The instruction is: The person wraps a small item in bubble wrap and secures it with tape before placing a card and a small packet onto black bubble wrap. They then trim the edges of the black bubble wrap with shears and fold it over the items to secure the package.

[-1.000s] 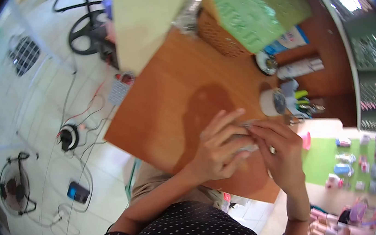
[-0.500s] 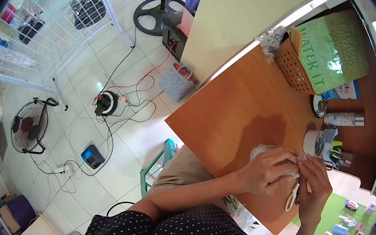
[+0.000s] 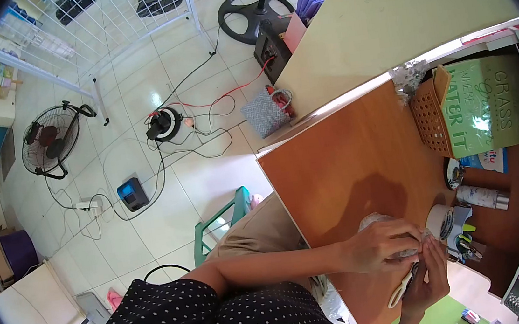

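1. The bench has a smooth brown wooden top.
2. Near its far edge sit a holed brown basket and, just beside it, crumpled clear wrap.
3. A roll of tape rests closer in.
4. The white-tiled floor carries a fan, a green stool and loose cables.

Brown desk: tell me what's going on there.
A person in a dotted top is working over the brown desk with both hands together. The left hand and right hand pinch crinkled clear plastic between their fingertips; whether anything is inside it can't be made out. What look like cream-handled scissors sit at the right hand, partly hidden. A roll of tape stands close by, and an orange-brown basket is at the far end.
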Tool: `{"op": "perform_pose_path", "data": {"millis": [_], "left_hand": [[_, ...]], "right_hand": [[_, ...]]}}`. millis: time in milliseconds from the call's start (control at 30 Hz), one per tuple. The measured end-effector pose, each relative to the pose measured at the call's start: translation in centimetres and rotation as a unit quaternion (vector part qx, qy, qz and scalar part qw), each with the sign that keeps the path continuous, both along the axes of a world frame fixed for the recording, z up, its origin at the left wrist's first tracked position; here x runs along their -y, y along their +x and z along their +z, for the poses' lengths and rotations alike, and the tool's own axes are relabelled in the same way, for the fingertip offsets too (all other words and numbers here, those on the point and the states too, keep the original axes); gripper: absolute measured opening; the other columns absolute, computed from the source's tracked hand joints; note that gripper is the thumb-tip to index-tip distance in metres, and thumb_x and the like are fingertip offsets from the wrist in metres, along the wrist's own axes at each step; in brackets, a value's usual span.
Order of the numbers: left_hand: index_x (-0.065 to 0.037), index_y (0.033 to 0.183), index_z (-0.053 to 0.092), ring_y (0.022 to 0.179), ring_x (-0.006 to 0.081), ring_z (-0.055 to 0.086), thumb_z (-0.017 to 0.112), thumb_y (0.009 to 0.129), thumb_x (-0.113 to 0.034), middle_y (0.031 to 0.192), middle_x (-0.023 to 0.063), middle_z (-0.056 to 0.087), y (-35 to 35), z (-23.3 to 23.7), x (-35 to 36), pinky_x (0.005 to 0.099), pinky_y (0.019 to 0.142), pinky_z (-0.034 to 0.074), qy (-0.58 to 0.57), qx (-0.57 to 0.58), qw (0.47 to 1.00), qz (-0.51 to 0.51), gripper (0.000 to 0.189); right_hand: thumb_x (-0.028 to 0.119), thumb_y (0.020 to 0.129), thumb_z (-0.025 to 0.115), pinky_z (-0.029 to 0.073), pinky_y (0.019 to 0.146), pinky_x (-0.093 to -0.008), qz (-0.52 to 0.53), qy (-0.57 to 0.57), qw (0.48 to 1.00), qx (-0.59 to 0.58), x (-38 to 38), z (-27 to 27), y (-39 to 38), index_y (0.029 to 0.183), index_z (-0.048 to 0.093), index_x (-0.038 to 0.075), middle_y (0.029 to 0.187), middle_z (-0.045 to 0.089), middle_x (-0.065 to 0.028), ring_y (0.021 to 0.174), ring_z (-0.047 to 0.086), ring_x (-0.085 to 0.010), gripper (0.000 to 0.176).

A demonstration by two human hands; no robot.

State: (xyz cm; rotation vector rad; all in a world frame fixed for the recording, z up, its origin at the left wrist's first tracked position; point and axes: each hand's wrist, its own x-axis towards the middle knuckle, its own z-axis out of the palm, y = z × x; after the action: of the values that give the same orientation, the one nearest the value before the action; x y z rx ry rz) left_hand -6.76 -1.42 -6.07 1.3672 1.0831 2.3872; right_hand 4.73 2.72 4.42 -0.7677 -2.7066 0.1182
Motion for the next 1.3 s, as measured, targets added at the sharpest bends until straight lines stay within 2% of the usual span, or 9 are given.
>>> {"op": "perform_pose_path", "data": {"millis": [233, 300, 433, 533, 633, 700, 833, 1033, 1300], "left_hand": [[-0.004, 0.083, 0.061, 0.085, 0.0246, 0.062, 0.074, 0.069, -0.012, 0.097, 0.0088, 0.058, -0.5, 0.3, 0.6, 0.0339, 0.069, 0.051, -0.068, 0.047, 0.996, -0.041, 0.022], [-0.005, 0.081, 0.061, 0.090, 0.0233, 0.063, 0.074, 0.066, -0.011, 0.106, 0.0082, 0.060, -0.5, 0.1, 0.4, 0.0331, 0.070, 0.052, -0.085, -0.002, 0.996, -0.024, 0.021], [-0.006, 0.080, 0.061, 0.097, 0.0229, 0.062, 0.073, 0.065, -0.010, 0.108, 0.0070, 0.062, -0.4, 0.2, 0.1, 0.0331, 0.074, 0.053, -0.082, 0.005, 0.997, -0.010, 0.019], [-0.007, 0.081, 0.062, 0.100, 0.0244, 0.062, 0.072, 0.065, -0.009, 0.104, 0.0057, 0.065, -0.3, 0.2, 0.1, 0.0338, 0.077, 0.053, -0.088, -0.021, 0.996, -0.002, 0.019], [-0.008, 0.085, 0.063, 0.095, 0.0257, 0.064, 0.072, 0.065, -0.009, 0.097, 0.0049, 0.067, -0.6, 0.4, 0.3, 0.0337, 0.076, 0.054, -0.103, -0.032, 0.994, -0.007, 0.021], [-0.008, 0.087, 0.063, 0.086, 0.0235, 0.065, 0.071, 0.066, -0.011, 0.091, 0.0054, 0.066, -1.1, 0.7, 0.3, 0.0336, 0.070, 0.054, -0.104, -0.064, 0.992, 0.017, 0.023], [-0.007, 0.080, 0.062, 0.088, 0.0233, 0.065, 0.073, 0.062, -0.006, 0.090, 0.0051, 0.067, -1.4, 1.0, 0.3, 0.0326, 0.072, 0.053, -0.111, -0.072, 0.991, 0.004, 0.021], [-0.004, 0.076, 0.060, 0.084, 0.0259, 0.066, 0.070, 0.062, -0.002, 0.086, 0.0073, 0.068, -1.3, 1.3, -0.2, 0.0319, 0.070, 0.054, -0.104, -0.105, 0.989, 0.015, 0.018], [-0.002, 0.076, 0.060, 0.080, 0.0266, 0.067, 0.069, 0.064, -0.001, 0.084, 0.0107, 0.068, -1.8, 1.0, -1.0, 0.0317, 0.069, 0.054, -0.103, -0.069, 0.992, 0.016, 0.015]], "right_hand": [[-0.012, 0.078, 0.056, 0.048, 0.089, -0.0398, 0.013, -0.010, 0.999, -0.033, -0.4, -0.7, 0.4, 0.097, 0.064, -0.006, 0.099, 0.065, -0.0176, 0.101, 0.061, -0.0310, 0.021], [-0.013, 0.078, 0.056, 0.048, 0.089, -0.0397, 0.013, -0.008, 0.999, -0.031, -0.4, -0.7, 0.5, 0.096, 0.064, -0.006, 0.100, 0.065, -0.0175, 0.101, 0.061, -0.0310, 0.021], [-0.013, 0.077, 0.056, 0.047, 0.090, -0.0401, 0.009, -0.016, 0.999, -0.035, -0.2, -0.7, 0.3, 0.096, 0.065, -0.006, 0.100, 0.065, -0.0175, 0.102, 0.061, -0.0313, 0.022], [-0.011, 0.077, 0.057, 0.048, 0.090, -0.0413, 0.007, -0.018, 0.999, -0.040, -0.4, -0.9, 0.5, 0.096, 0.065, -0.005, 0.099, 0.065, -0.0173, 0.101, 0.061, -0.0322, 0.021], [-0.009, 0.078, 0.058, 0.049, 0.089, -0.0435, -0.001, -0.017, 0.998, -0.054, -0.5, -1.4, 0.9, 0.094, 0.065, -0.005, 0.099, 0.065, -0.0169, 0.099, 0.062, -0.0323, 0.018], [-0.008, 0.077, 0.060, 0.049, 0.089, -0.0444, 0.022, -0.005, 0.995, -0.102, -0.3, -1.9, 1.1, 0.090, 0.065, -0.005, 0.097, 0.065, -0.0171, 0.098, 0.062, -0.0325, 0.015], [-0.006, 0.070, 0.067, 0.051, 0.085, -0.0421, 0.011, 0.043, 0.987, -0.153, 0.3, -2.1, 0.8, 0.086, 0.065, -0.005, 0.088, 0.065, -0.0146, 0.089, 0.063, -0.0317, 0.017], [-0.002, 0.062, 0.069, 0.052, 0.081, -0.0393, 0.037, -0.017, 0.993, -0.107, 0.0, -0.6, 1.5, 0.086, 0.066, -0.005, 0.089, 0.064, -0.0145, 0.090, 0.063, -0.0308, 0.025], [-0.004, 0.066, 0.065, 0.051, 0.084, -0.0413, 0.054, -0.026, 0.998, -0.014, 1.4, -0.1, 1.6, 0.090, 0.064, -0.005, 0.096, 0.062, -0.0152, 0.102, 0.058, -0.0320, 0.024]]}}
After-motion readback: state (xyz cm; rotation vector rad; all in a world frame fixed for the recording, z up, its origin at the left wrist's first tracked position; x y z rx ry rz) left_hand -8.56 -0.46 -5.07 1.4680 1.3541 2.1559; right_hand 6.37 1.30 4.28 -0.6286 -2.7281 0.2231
